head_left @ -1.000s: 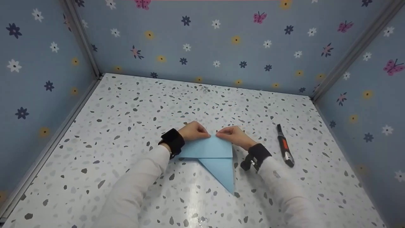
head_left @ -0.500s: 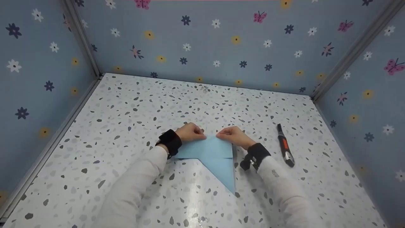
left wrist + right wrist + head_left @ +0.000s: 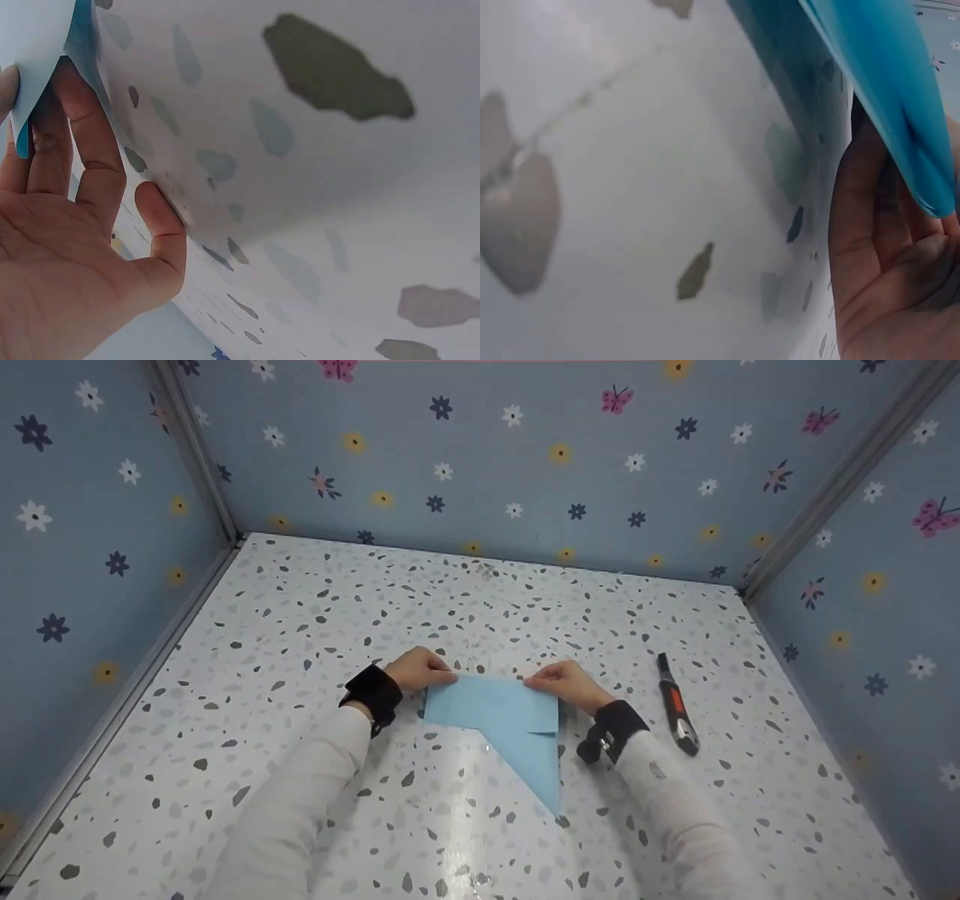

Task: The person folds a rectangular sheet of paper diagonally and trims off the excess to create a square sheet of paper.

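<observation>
A sheet of light blue folded paper (image 3: 499,705) lies in front of me, with a straight upper edge and a triangular point toward me at its lower right. My left hand (image 3: 420,669) pinches its upper edge near the left corner. Near the right end of that same edge, my right hand (image 3: 571,687) pinches the paper between thumb and fingers. The left wrist view has the paper's curved corner (image 3: 34,52) between thumb and fingers of the left hand (image 3: 82,247). In the right wrist view the blue paper (image 3: 892,82) bends over the right hand (image 3: 892,270), whose thumb is hidden.
A black utility knife with an orange patch (image 3: 677,709) lies on the speckled white table (image 3: 375,600), right of my right hand. Blue patterned panels (image 3: 480,457) enclose the table at the back and both sides.
My left hand has slid left along the paper's upper edge, uncovering its left end. The upper flap's lower crease now shows only at the right. The right hand has shifted slightly right.
</observation>
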Available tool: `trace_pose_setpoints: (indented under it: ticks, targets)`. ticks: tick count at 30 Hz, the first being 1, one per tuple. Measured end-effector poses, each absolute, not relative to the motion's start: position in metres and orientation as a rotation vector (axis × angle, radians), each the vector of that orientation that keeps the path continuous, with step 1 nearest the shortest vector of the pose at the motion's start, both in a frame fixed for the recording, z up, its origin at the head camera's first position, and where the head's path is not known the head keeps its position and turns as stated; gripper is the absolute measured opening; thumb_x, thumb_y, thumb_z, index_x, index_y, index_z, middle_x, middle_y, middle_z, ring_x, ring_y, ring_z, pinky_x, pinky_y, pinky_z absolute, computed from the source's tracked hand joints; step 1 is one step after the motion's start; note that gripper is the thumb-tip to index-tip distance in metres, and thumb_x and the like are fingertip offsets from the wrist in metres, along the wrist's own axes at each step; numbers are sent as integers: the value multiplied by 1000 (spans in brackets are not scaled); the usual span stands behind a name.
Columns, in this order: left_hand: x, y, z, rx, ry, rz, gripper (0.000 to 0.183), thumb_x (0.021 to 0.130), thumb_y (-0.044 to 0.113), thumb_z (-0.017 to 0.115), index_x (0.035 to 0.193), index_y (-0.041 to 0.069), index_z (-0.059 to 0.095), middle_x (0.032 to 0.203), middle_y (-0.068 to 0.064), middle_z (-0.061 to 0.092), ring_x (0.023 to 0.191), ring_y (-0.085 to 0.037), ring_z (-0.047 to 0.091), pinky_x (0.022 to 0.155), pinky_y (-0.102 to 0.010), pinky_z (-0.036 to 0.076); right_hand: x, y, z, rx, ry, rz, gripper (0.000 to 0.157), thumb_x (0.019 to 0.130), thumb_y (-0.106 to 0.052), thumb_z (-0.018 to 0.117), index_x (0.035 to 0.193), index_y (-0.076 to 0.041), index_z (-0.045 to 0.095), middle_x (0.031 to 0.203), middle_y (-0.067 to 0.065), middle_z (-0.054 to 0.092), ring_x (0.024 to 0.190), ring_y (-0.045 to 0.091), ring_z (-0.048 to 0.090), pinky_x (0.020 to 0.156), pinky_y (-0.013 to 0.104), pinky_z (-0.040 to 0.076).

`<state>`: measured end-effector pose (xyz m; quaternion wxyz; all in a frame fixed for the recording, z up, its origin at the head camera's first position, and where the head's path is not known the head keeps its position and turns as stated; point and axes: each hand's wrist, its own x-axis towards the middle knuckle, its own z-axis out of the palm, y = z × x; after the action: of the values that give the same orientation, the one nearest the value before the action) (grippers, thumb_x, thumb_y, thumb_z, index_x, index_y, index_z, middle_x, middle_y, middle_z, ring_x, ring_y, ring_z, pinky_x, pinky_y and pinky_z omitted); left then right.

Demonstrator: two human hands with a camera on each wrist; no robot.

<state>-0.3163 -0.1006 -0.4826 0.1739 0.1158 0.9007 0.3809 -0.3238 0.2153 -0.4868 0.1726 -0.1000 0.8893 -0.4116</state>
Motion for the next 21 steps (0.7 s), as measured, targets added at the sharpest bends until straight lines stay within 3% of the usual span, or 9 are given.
trace_pose_setpoints:
  ticks: [11,21]
  targets:
    - [-321,-112,-490,316,2587,1086,38,99,33,67,118,1,76,111,-17,75,68,-10,49,63,-21,39,-327,226,-483,-273,2521,-1103,31,94,-35,75,107,-7,80,91,-8,75,79,8,56,74,19,45]
    - [-320,-113,-486,292,2570,1085,38,99,31,67,118,0,76,111,-15,74,74,-12,50,66,-21,39,-328,228,-482,-260,2470,-1104,29,93,-35,76,110,-11,79,97,-4,80,84,7,67,81,19,51]
